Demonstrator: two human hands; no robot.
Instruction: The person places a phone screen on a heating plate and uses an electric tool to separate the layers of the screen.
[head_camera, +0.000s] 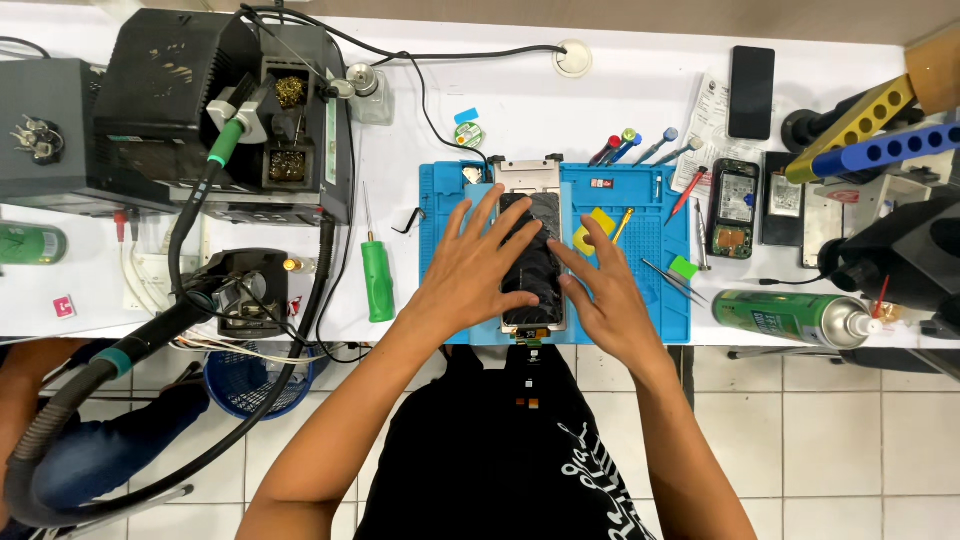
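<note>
A white tabletop (620, 90) spans the upper frame under bright, even light; below it lies a floor (850, 440) of pale square tiles (dark grout lines).

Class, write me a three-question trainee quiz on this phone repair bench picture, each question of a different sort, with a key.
1. True or false: both hands press flat on the dark phone lying on the blue mat.
2. Which lies on the white table just left of the mat? A green-handled screwdriver B spray can C tweezers
3. Fill in: the spray can lies on its ____.

Key: 1 true, the left hand and right hand both rest on it. 2 A. 3 side.
</note>
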